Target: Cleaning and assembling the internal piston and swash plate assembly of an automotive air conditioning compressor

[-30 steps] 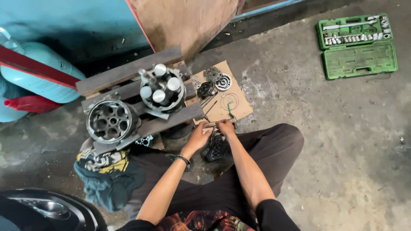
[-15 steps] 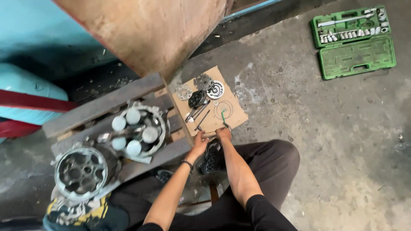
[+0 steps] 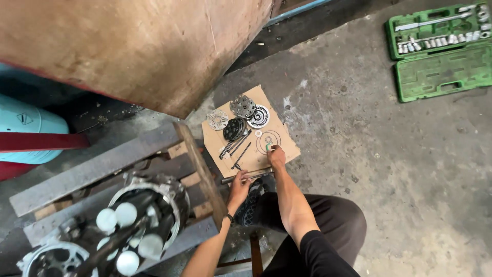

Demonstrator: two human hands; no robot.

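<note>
I sit on the concrete floor facing a piece of cardboard (image 3: 287,149) laid with parts. My right hand (image 3: 277,157) reaches onto its near edge and pinches a small green piece (image 3: 269,147) beside a thin ring gasket (image 3: 268,137). My left hand (image 3: 239,185) lies at the cardboard's near edge, fingers closed over a long metal rod (image 3: 259,174). Farther up the cardboard lie round metal plates (image 3: 242,106), a dark disc (image 3: 233,129) and several long bolts (image 3: 237,146).
A wooden pallet (image 3: 195,154) at my left carries a metal housing with pale round piston heads (image 3: 146,215). An open green socket case (image 3: 441,51) sits far right. A large brown board (image 3: 133,46) leans at top left, with a light blue cylinder (image 3: 31,123) beside it.
The view has swung down and left, so the pallet parts now sit at the bottom left. My right hand has reached further onto the cardboard, up to the ring gasket.
</note>
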